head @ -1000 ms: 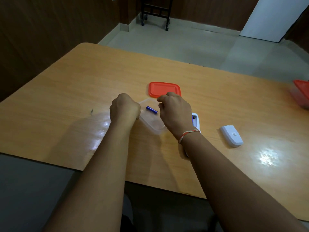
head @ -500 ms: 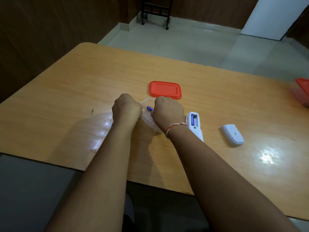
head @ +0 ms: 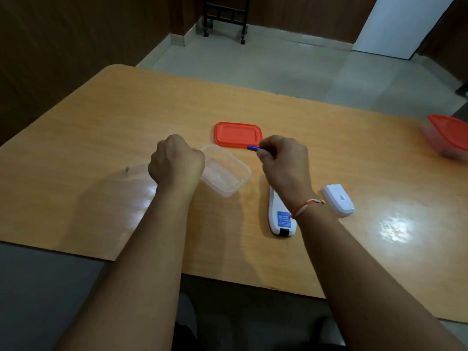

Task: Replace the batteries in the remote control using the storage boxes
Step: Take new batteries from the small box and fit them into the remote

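Note:
A clear plastic storage box (head: 225, 171) sits open on the wooden table (head: 101, 138), with nothing visible inside. My left hand (head: 176, 162) is closed against the box's left rim. My right hand (head: 283, 160) pinches a small blue battery (head: 253, 148), held above the table between the box and its red lid (head: 238, 135). The white remote control (head: 278, 216) lies face down under my right wrist; its upper part is hidden by the hand. Its white battery cover (head: 338, 200) lies to the right.
A second storage box with a red lid (head: 448, 139) stands at the table's far right edge. A small dark speck (head: 126, 170) marks the table left of my left hand. Beyond the table is tiled floor and a wheeled black stand (head: 225, 19).
My right hand reached into the clear box, took the blue battery and lifted it out to the right. The left hand stayed on the box's rim.

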